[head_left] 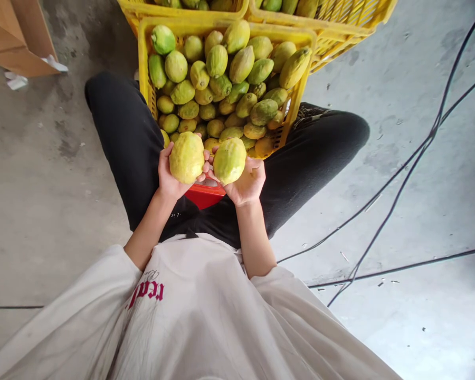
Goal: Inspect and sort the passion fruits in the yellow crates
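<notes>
My left hand [171,182] is wrapped round a plump yellow fruit [186,157] with a faint green tint and a bumpy skin. Beside it, my right hand [248,183] cups a greener oval fruit [229,160], its palm turned up. Both fruits are held side by side above my lap, with a small gap between them. Just beyond them stands a yellow plastic crate [225,24] filled with similar green and yellow oval fruits [217,61]. Part of a red object [205,196] shows below my hands; the rest of it is hidden.
More yellow crates [350,24] with fruit stand behind the first one. An open cardboard box [19,39] is at the upper left, with white scraps [16,80] near it. Black cables [409,153] cross the concrete floor on the right. My knees flank the near crate.
</notes>
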Demonstrator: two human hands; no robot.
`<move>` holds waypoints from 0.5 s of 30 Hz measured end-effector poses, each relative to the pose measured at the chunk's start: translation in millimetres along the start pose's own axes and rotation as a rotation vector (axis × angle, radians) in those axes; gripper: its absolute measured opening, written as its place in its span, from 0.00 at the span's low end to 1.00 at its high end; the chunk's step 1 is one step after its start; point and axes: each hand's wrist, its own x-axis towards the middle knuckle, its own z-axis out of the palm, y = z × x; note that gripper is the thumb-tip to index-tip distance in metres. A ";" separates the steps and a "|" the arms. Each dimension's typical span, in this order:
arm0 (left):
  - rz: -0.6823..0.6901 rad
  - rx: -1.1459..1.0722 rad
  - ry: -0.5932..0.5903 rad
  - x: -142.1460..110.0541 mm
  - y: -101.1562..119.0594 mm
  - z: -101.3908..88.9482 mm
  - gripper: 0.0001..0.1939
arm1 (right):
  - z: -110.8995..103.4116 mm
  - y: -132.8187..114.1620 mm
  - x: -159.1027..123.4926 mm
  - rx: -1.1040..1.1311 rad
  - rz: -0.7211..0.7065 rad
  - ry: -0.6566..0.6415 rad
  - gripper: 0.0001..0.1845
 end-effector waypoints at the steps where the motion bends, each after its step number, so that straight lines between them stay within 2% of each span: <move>1: 0.006 0.003 -0.001 -0.4 -0.3 1.3 0.40 | -2.2 1.2 0.4 -0.019 -0.002 -0.001 0.26; 5: 0.013 0.050 0.018 -0.6 -3.2 6.2 0.38 | -6.9 4.9 0.2 -0.064 -0.059 0.032 0.26; 8: -0.006 0.082 0.047 -0.1 -4.9 8.0 0.38 | -6.0 6.8 0.1 -0.090 -0.090 0.053 0.29; 15: -0.001 0.047 0.061 2.6 -6.0 1.9 0.38 | -2.5 5.1 5.5 -0.051 -0.005 0.042 0.25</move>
